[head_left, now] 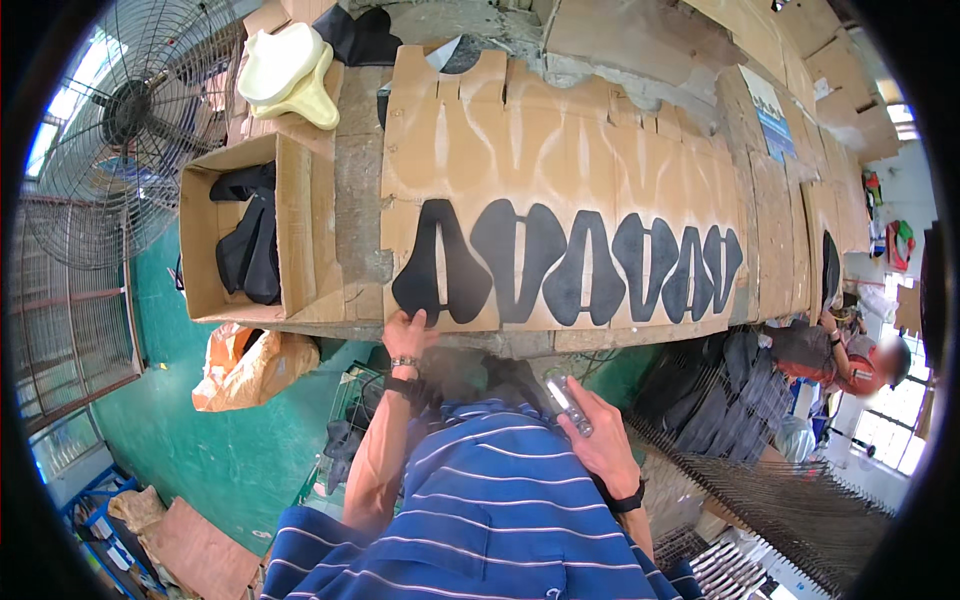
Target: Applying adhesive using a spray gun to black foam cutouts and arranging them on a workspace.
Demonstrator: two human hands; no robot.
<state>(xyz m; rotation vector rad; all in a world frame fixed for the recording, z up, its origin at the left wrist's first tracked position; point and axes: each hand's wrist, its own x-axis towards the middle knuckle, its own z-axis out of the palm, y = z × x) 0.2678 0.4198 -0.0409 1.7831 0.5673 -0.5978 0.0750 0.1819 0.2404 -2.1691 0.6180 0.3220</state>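
Several black saddle-shaped pieces (517,262) with slots down their middles lie in a row on a cardboard sheet (560,130) streaked with whitish residue. At the row's left end, my left hand (406,338) pinches the lower edge of the leftmost black piece (460,272), which still lies flat. My right hand (606,445) is low, beside my body and in front of the table's near edge. Its fingers are wrapped round a silver metal tool (568,404) with a tubular body; the exact kind is unclear, since the palm covers part of it.
An open cardboard box (305,235) holding black saddles stands left on the table, below pale saddle-shaped forms (290,72). A large fan (125,112) is at far left. An orange-brown bag (250,368) sits below the box. Wire racks (760,510) and a co-worker (840,360) are at right.
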